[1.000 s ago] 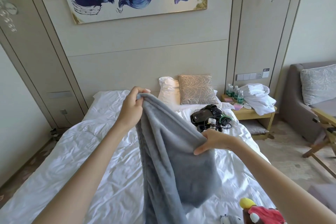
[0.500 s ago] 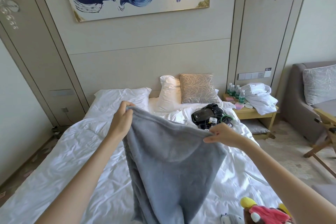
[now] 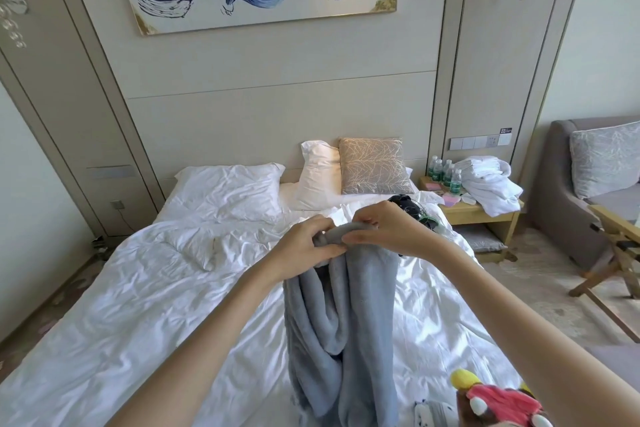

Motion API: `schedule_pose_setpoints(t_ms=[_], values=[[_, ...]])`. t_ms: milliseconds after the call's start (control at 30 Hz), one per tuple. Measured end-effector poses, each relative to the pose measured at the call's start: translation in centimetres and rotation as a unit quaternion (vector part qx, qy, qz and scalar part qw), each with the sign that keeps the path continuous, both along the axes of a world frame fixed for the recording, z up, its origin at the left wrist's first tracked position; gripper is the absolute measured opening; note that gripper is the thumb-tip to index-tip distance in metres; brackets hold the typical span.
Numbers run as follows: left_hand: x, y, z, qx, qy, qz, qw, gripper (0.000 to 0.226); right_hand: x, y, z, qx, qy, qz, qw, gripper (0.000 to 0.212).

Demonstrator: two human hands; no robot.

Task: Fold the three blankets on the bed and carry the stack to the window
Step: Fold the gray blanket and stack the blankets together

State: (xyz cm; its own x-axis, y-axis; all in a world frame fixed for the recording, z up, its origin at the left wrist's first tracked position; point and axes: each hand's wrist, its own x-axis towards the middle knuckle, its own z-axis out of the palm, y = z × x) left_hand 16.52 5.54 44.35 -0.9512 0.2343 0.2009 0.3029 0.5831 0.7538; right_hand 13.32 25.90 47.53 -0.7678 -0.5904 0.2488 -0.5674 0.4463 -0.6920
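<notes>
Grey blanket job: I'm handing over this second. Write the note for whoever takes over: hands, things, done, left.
Left hand grips the grey blanket by its top edge; right hand pinches the same edge beside it, both raised over the bed.
The blanket hangs from them doubled, lower end out of frame.
Done: one half-fold, held in the air.
Left: finish folding it, fold the other two blankets (not in view), stack, carry to the window (not in view).
</notes>
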Motion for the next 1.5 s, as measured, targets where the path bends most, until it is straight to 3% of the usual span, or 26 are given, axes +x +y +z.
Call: schedule_pose_setpoints(t_ms=[100,233,333,400,500,633,733,867,967,1067,1167,1233,1333,1433,1500], values=[[0.1,-0.1,-0.1,0.04,0.002,0.009,0.999,0.026,-0.2,0.9,-0.4,-0.065,-0.073,-0.013,0.995,0.035],[-0.2,-0.1,0.1,0.035,0.044,0.044,0.997,0.025,-0.3,1.4,-1.2,-0.082,-0.142,-0.004,0.986,0.033],[-0.2,-0.3,0.2,0.041,0.048,0.047,0.997,0.02,-0.4,1.4,-1.9,-0.099,-0.16,-0.013,0.982,0.015],[0.0,-0.2,0.2,0.038,0.048,0.048,0.997,0.017,-0.4,1.1,-2.3,-0.051,-0.145,-0.026,0.988,0.002],[0.3,0.3,0.3,0.027,0.05,0.046,0.997,0.018,-0.8,-0.1,-3.0,0.038,-0.1,-0.099,0.989,0.021],[0.7,-0.3,0.2,-0.026,0.064,0.055,0.996,0.021,-1.9,0.5,-3.7,0.077,-0.079,-0.208,0.972,0.02],[0.8,-1.5,-0.3,-0.04,0.068,0.073,0.994,0.024,-2.5,2.1,-4.0,0.078,-0.078,-0.229,0.967,0.017],[0.8,-2.7,-1.1,-0.08,0.064,0.094,0.99,0.028,-3.1,3.5,-4.0,0.041,-0.1,-0.233,0.967,0.015],[0.7,-3.1,-1.9,-0.113,0.053,0.094,0.988,0.031,-3.0,4.1,-3.4,0.022,-0.108,-0.214,0.971,0.025],[0.5,-3.7,-2.8,-0.143,0.045,0.106,0.983,0.03,-2.2,4.5,-3.1,-0.021,-0.078,-0.139,0.987,0.034],[0.3,-4.8,-3.5,-0.117,0.012,0.116,0.986,0.029,-1.4,4.6,-3.5,-0.05,-0.064,-0.088,0.993,0.043],[0.2,-5.3,-4.0,-0.112,0.007,0.116,0.987,0.029,-1.1,4.2,-3.9,-0.006,-0.011,-0.087,0.996,0.047],[0.2,-5.6,-4.5,-0.118,0.016,0.117,0.986,0.03,-0.6,3.6,-4.8,0.136,0.06,-0.093,0.985,0.043],[0.5,-6.3,-5.0,-0.107,0.015,0.114,0.988,0.03,0.3,3.5,-6.0,0.222,0.051,-0.114,0.967,0.025],[0.8,-7.0,-5.4,-0.084,0.003,0.107,0.991,0.03,0.7,3.5,-6.7,0.228,0.018,-0.116,0.967,0.024]])
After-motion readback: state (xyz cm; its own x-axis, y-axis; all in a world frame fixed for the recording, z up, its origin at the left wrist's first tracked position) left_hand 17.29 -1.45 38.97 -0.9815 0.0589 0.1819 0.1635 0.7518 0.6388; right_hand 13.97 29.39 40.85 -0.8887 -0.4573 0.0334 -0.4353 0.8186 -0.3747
